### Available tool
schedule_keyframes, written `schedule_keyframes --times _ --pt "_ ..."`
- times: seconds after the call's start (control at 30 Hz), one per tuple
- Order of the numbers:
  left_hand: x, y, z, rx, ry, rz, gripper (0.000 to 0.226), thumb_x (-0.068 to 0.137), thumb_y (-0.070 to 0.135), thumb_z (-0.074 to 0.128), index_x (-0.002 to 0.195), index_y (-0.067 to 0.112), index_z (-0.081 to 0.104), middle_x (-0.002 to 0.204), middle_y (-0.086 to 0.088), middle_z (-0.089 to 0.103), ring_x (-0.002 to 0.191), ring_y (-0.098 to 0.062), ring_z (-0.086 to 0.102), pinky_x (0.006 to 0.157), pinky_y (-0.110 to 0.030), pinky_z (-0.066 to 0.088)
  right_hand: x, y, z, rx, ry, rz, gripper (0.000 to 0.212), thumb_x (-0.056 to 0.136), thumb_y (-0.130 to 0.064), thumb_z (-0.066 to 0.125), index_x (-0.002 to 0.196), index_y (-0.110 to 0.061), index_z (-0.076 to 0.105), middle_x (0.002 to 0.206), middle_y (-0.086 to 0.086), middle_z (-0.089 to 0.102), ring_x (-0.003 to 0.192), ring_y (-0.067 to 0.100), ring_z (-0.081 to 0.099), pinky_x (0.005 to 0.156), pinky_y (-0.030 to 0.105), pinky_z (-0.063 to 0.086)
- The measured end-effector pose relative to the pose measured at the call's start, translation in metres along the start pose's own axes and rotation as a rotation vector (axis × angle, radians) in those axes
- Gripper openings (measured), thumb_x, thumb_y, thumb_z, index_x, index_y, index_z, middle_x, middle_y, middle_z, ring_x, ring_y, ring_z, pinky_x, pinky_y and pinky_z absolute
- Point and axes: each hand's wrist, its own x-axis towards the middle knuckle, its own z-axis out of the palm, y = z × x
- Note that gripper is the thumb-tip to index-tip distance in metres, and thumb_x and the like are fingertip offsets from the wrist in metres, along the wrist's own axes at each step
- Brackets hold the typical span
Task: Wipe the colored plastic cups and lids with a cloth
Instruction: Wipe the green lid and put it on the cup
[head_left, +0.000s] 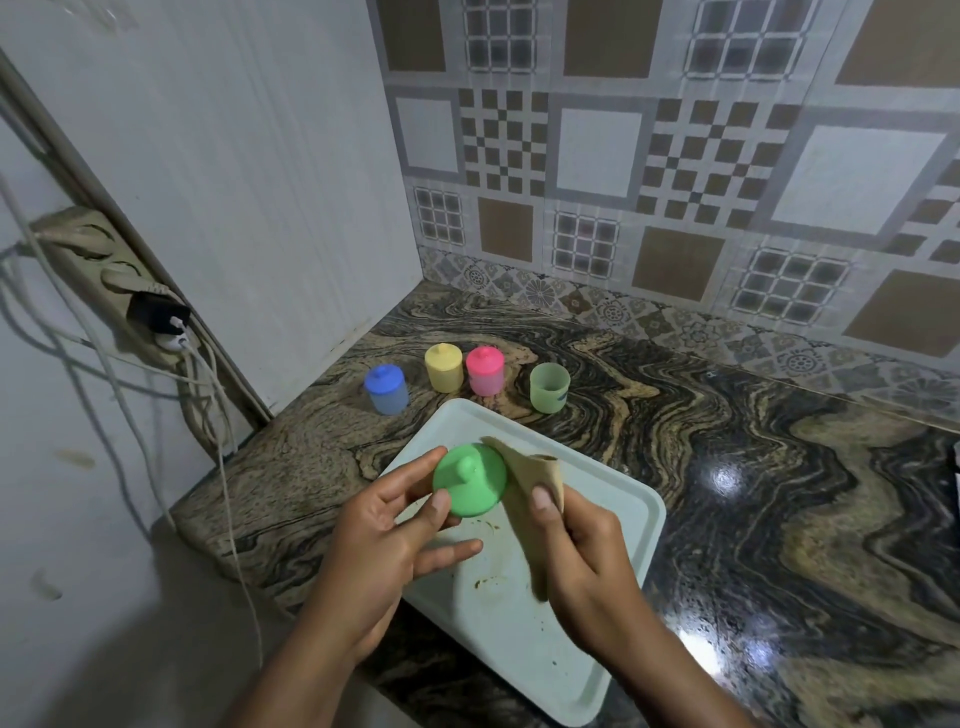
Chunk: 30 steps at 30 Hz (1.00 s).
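Nearest the viewer, the left hand pinches the round green plastic lid with a small knob by its rim, thumb on the near edge and fingers on the far-left edge. The knob side faces up and toward the viewer. Just to the right, the right hand is curled around a folded tan cloth, with its thumb pressing the cloth; the upper fold meets the lid's right edge.

Both are held above a pale rectangular plastic tray, which shows brownish smears and sits on the swirled dark-and-gold stone surface.

The lid looks light, stiff and smooth, so it would likely slip if squeezed on its domed top; the rim or the knob seems the safer hold, leaving the dome free for the soft, limp cloth.

Farther off, beyond the tray's far edge, stand a blue lidded plastic cup, a yellow lidded cup, a pink lidded cup and, rightmost, an open translucent green cup. The green cup presumably belongs to the lid in hand.
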Motion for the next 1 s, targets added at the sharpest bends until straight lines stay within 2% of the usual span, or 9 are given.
schedule_keyframes --times 0.17,0.33,0.4,0.53,0.7,0.77,0.83,0.9,1.0 --pt "0.001 -0.005 0.0 0.134 0.093 0.062 0.027 0.089 0.001 0.069 0.107 0.02 0.078 0.111 0.004 0.076 0.099 -0.022 0.075 0.07 -0.045 0.064 -0.011 0.007 0.009 -0.034 -0.043 0.009 0.049 0.102 -0.047 0.04 0.085 -0.008 0.064 0.064 0.015 0.063 0.057 0.031 0.059 0.054 0.045 0.047" --pt "0.003 -0.008 0.007 0.225 0.112 0.065 0.015 0.086 0.011 0.076 0.099 0.017 0.078 0.097 0.008 0.078 0.094 -0.019 0.076 0.067 -0.045 0.064 -0.011 0.009 0.008 -0.198 -0.023 -0.087 0.029 0.106 -0.025 0.045 0.084 -0.041 0.054 0.058 -0.018 0.046 0.051 0.001 0.041 0.055 0.012 0.027" --pt "0.005 -0.012 0.009 0.28 0.106 0.065 0.014 0.083 0.015 0.079 0.096 0.018 0.075 0.096 0.01 0.076 0.088 -0.021 0.077 0.066 -0.048 0.064 -0.011 0.013 0.006 -0.219 -0.031 -0.082 0.024 0.106 -0.022 0.045 0.091 -0.032 0.062 0.059 -0.018 0.048 0.05 0.0 0.043 0.056 0.009 0.026" --pt "0.016 -0.029 0.006 0.441 0.133 0.119 0.012 0.084 0.021 0.081 0.087 0.031 0.074 0.097 0.01 0.077 0.082 -0.015 0.077 0.064 -0.038 0.062 -0.016 0.026 0.004 -0.208 -0.056 -0.086 0.024 0.106 -0.037 0.04 0.102 -0.024 0.06 0.059 -0.002 0.05 0.049 0.012 0.045 0.049 0.035 0.039" --pt "0.033 -0.053 0.004 0.572 0.141 0.225 0.018 0.087 0.022 0.078 0.094 0.038 0.076 0.104 0.015 0.077 0.1 -0.003 0.072 0.086 -0.031 0.061 -0.019 0.039 0.004 -0.347 -0.056 -0.07 0.039 0.105 -0.028 0.044 0.136 -0.013 0.06 0.067 -0.027 0.046 0.057 -0.005 0.047 0.058 0.009 0.03" --pt "0.043 -0.058 0.007 0.639 0.159 0.269 0.017 0.087 0.021 0.078 0.1 0.033 0.077 0.116 0.012 0.074 0.098 0.0 0.072 0.088 -0.026 0.06 -0.015 0.043 0.003 -0.365 -0.069 -0.095 0.052 0.103 -0.027 0.045 0.154 -0.017 0.042 0.098 -0.04 0.057 0.076 -0.008 0.062 0.071 0.001 0.039" --pt "0.056 -0.059 0.011 0.715 0.163 0.332 0.017 0.087 0.022 0.077 0.103 0.028 0.078 0.118 0.014 0.073 0.102 0.005 0.068 0.093 -0.021 0.056 -0.005 0.049 -0.003 -0.401 -0.086 -0.104 0.057 0.101 -0.03 0.042 0.156 -0.017 0.036 0.133 -0.011 0.066 0.094 0.016 0.072 0.084 0.013 0.05" --pt "0.07 -0.057 0.018 0.787 0.158 0.396 0.018 0.088 0.025 0.076 0.105 0.026 0.078 0.115 0.015 0.074 0.109 0.004 0.066 0.097 -0.023 0.054 0.01 0.057 -0.012 -0.45 -0.081 -0.099 0.058 0.101 -0.03 0.039 0.155 -0.011 0.039 0.129 0.019 0.068 0.1 0.038 0.068 0.09 0.031 0.053" --pt "0.098 -0.049 0.035 0.883 0.135 0.493 0.023 0.088 0.031 0.072 0.109 0.025 0.078 0.113 0.014 0.074 0.109 -0.009 0.066 0.091 -0.035 0.057 0.041 0.065 -0.027 -0.534 -0.05 -0.113 0.057 0.101 -0.028 0.04 0.153 -0.003 0.042 0.146 0.021 0.056 0.124 0.037 0.063 0.105 0.029 0.046"
